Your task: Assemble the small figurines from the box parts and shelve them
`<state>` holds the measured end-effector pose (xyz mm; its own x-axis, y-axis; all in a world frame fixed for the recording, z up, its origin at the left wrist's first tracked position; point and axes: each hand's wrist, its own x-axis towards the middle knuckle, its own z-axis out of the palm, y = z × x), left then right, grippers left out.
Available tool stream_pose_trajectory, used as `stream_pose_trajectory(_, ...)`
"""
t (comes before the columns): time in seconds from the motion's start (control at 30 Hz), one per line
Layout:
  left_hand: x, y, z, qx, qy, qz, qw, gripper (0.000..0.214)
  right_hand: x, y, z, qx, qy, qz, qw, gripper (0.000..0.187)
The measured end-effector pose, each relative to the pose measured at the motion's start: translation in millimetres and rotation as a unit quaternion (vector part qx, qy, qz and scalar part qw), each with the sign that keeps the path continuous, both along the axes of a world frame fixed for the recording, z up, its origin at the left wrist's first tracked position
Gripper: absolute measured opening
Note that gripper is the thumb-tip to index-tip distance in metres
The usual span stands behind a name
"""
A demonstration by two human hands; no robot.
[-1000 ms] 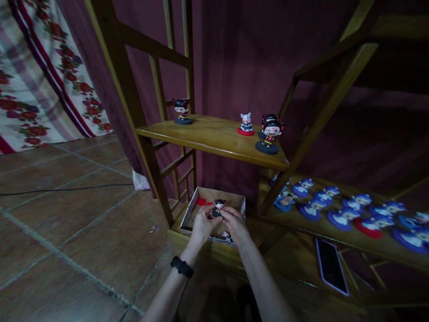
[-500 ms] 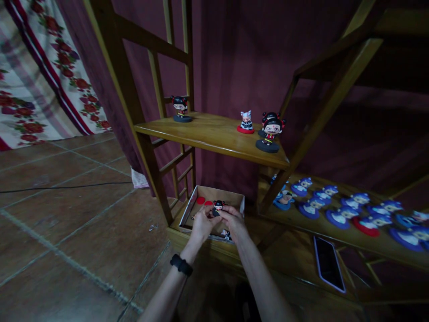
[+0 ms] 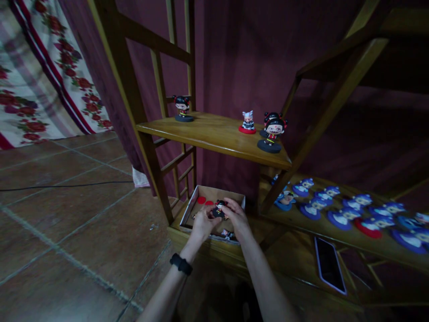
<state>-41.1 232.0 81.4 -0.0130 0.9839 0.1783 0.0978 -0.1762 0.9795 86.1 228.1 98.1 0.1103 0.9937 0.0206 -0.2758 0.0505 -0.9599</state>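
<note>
Over a shallow cardboard box point(image 3: 237, 195), both my hands are at a small black-haired figurine point(image 3: 219, 208) on a dark round base. My left hand point(image 3: 203, 223), with a black band on its wrist, grips the base from the left. The fingers of my right hand point(image 3: 236, 217) close on the figurine's head and right side. Inside the box lie red discs point(image 3: 201, 200) and, near the front wall, a small white-haired figurine point(image 3: 227, 233). My hands hide part of the box floor.
The wooden shelf point(image 3: 214, 134) above bears a black-haired figurine point(image 3: 182, 108) at left, a white-haired figurine on a red base point(image 3: 247, 123), and two dark-based figurines point(image 3: 272, 134) at right. Several blue-haired figurines point(image 3: 345, 215) stand on the right-hand shelf. Below them lies a phone point(image 3: 330, 264).
My right fingers have shifted from the figurine's base up to its head and right side. The left hand keeps its grip. The view has moved slightly.
</note>
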Motion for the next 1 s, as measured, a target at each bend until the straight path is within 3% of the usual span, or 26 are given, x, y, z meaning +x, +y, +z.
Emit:
stream_pose_trajectory(0.17,1.3,-0.8,-3.2,0.034,0.044,0.004,0.998,0.04,2.6,5.9,-5.9,0.029,-0.055,0.008,0.998,0.039)
stream_pose_trajectory(0.57,3.7,1.7,-9.2,-0.011,0.018,0.005,1.0,0.047,1.0,9.0,-14.3,0.058,-0.128,-0.009,0.99,0.031)
stream_pose_trajectory(0.8,6.7,-2.1,0.6,-0.031,-0.024,0.003,0.999,0.045,-2.7,2.2,-3.8,0.068,-0.116,-0.01,0.991,0.031)
stream_pose_trajectory(0.9,8.4,-3.5,5.6,-0.029,-0.058,-0.003,0.998,0.045,-1.2,1.5,-2.8,0.071,-0.104,0.005,0.992,0.038)
stream_pose_trajectory(1.0,8.3,-4.0,9.6,-0.04,-0.088,0.012,0.995,0.044,0.9,2.2,-5.1,0.071,-0.093,-0.024,0.993,0.046)
